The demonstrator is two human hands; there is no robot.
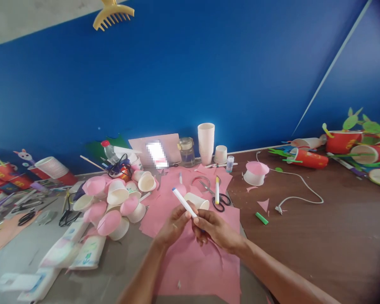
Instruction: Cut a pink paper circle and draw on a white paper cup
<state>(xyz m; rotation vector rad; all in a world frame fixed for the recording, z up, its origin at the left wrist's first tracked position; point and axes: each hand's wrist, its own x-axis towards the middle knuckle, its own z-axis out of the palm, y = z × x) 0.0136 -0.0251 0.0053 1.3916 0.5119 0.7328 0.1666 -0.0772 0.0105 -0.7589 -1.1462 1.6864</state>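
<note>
A slim white marker (181, 200) with a blue tip slants up and to the left over the pink paper (202, 270). My left hand (173, 226) is closed, its thumb against the marker's side. My right hand (215, 228) pinches the marker's lower end, fingers curled beneath it. Just behind my hands a white paper cup (198, 201) lies on its side. To its right are black-handled scissors (221, 202) and a white marker with a yellow barrel (217, 190).
Paper cups with pink discs (109, 223) crowd the left. A tall cup stack (205, 143), a glass jar (186, 152) and a phone (157, 154) stand along the blue wall. A white cable (304, 197) and a green marker cap (261, 218) lie on the right.
</note>
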